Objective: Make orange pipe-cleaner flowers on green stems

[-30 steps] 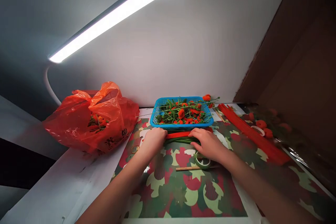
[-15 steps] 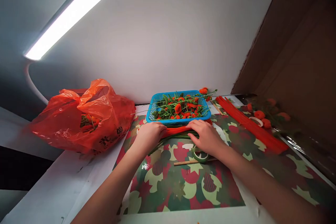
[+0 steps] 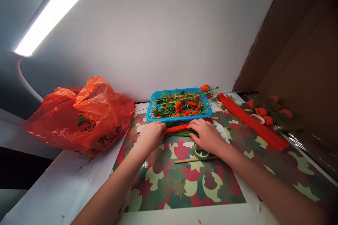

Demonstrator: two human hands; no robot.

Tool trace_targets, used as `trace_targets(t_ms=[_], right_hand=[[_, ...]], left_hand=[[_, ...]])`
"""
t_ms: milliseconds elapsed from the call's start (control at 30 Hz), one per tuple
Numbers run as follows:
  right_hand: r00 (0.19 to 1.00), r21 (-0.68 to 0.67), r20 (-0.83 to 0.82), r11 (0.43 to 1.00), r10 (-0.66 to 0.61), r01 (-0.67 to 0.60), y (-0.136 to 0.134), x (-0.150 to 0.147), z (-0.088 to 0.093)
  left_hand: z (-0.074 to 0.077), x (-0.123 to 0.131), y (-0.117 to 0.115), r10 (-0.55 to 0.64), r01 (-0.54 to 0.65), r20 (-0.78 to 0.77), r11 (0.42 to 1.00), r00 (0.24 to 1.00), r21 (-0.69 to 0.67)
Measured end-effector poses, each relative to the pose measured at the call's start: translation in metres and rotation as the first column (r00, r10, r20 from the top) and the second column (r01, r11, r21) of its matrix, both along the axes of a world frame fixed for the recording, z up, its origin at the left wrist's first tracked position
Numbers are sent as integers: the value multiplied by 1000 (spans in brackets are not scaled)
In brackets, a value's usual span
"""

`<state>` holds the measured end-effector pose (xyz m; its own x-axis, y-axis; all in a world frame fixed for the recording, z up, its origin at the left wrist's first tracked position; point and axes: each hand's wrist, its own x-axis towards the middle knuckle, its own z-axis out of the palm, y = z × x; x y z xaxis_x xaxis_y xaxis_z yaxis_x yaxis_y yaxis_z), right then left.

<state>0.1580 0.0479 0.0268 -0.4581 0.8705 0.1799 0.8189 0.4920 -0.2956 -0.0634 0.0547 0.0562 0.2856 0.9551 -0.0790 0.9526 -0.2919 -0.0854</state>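
Left grip [image 3: 153, 133] closed round the left part of a red bundle [image 3: 176, 128] of thin strips, fingertips hidden; right grip [image 3: 206, 133] part-open, fingers bent over the bundle's right part, thumb apart and lower, by the green stems [image 3: 182, 134]; can't tell if it clasps. Bundle lies crosswise between the two hands, just in front of the blue basket [image 3: 179, 120] of orange flowers [image 3: 178, 106]. Green tape roll [image 3: 195, 152] near right wrist, at a wooden stick [image 3: 185, 161], both on the camouflage-patterned mat [image 3: 174, 197] covering part of the desk [image 3: 50, 182]. Right side: second red bundle [image 3: 250, 123], white ring [image 3: 260, 117] beside it. Left side: red-orange plastic bag [image 3: 108, 116], flowers showing inside. Lit lamp [image 3: 60, 10] above, upper left.
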Motion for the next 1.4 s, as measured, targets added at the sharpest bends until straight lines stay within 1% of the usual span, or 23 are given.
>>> trace_targets(t_ms=[167,267,400,500,700,767,867,1000,1067,1167,1233,1267,1333,1367,1400], right_hand=[[1000,-2,10,1000,-3,3,-2,-1,0],[1000,-2,14,1000,-3,3,-2,-1,0],[1000,0,15,1000,-2,2,-2,0,0],[1000,12,12,1000,2,-2,-2,0,0],[1000,14,20,1000,2,-3,-3,-1,1],[1000,12,20,1000,2,-2,-3,-1,1],[1000,32,-20,1000,2,-1,-3,-1,3],[992,114,-127,993,3,12,-3,0,3],[987,161,-163,987,2,25,-3,-1,4],[984,250,-176,966,-18,62,-4,0,9],[985,311,-173,947,-26,80,-5,3,16],[985,336,-173,939,-20,78,-5,5,21],[985,355,-171,934,13,49,-5,11,32],[984,347,-175,937,31,32,-4,15,38],[982,312,-182,950,50,9,-4,18,43]], left_hand=[[-3,-1,-1,-27,28,-13,999,1000,30],[-1,2,-2,-2,3,-24,1000,1000,9],[5,6,-4,36,-36,-22,999,999,-18],[6,6,-5,29,-29,-5,1000,1000,0],[1,2,-4,-2,-4,85,998,996,63],[1,1,-4,-35,27,85,995,996,96],[4,1,-5,-90,75,73,980,993,185],[9,-2,-6,-139,106,85,944,987,314],[12,-4,-5,-186,134,108,918,977,374],[17,-7,-5,-276,177,174,883,945,435],[21,-8,-6,-315,182,247,877,916,445],[23,-8,-7,-325,177,294,883,899,436],[28,-10,-9,-334,177,416,911,846,372],[31,-12,-9,-323,179,496,932,806,315],[34,-15,-9,-291,173,591,953,753,249]])
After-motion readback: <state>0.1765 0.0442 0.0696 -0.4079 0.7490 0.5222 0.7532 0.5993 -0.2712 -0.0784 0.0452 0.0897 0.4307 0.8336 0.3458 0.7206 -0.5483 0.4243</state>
